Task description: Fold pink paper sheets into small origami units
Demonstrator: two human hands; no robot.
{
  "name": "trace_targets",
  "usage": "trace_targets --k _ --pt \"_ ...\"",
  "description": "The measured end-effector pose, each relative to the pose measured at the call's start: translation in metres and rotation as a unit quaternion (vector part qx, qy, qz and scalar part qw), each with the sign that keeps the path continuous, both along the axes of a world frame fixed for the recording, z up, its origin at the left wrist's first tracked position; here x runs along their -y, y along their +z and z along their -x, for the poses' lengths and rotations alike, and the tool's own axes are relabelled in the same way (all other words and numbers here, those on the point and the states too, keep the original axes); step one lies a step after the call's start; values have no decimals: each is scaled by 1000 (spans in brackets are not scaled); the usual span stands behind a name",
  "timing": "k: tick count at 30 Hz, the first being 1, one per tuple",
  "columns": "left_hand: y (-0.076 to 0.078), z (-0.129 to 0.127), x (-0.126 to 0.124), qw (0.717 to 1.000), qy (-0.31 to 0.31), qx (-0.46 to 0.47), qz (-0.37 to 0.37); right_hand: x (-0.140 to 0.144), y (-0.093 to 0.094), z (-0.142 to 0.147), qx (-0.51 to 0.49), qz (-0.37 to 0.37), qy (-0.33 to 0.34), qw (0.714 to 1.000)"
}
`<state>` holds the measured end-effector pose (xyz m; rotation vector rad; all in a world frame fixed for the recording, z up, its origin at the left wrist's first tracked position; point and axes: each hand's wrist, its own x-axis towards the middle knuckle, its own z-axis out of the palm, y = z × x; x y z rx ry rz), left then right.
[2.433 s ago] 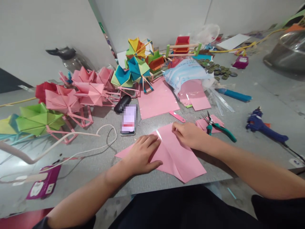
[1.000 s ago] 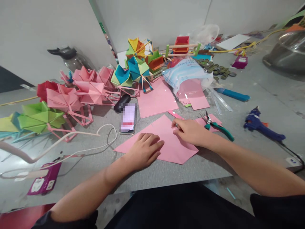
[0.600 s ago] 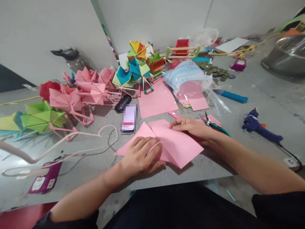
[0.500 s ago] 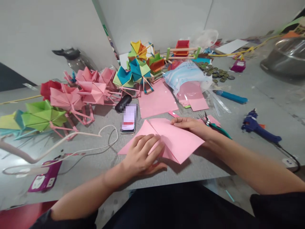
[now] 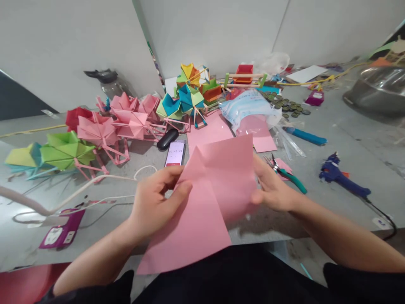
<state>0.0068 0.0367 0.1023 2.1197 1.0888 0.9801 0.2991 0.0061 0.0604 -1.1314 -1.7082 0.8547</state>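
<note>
Left hand (image 5: 155, 202) pinches the near-left edge of the pink sheet (image 5: 207, 198), right hand (image 5: 272, 190) pinches its right edge, lifting it off the surface (image 5: 316, 202) (partly folded already). Folding seems underway; next crease likely needs edges aligned squarely

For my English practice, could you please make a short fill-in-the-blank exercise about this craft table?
1. Both hands hold up a sheet of ___ paper.
2. The left hand grips the sheet's ___ edge.
3. The pliers have ___ handles.
4. The glue gun lies to the ___ of the pliers.

Missing words: pink; left; green; right
</note>
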Motion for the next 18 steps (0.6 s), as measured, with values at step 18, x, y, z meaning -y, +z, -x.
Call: trace_targets --k 18 --pt "-102 -16 -59 922 -172 -325 -118 -53 -69 10 234 112 -129 957"
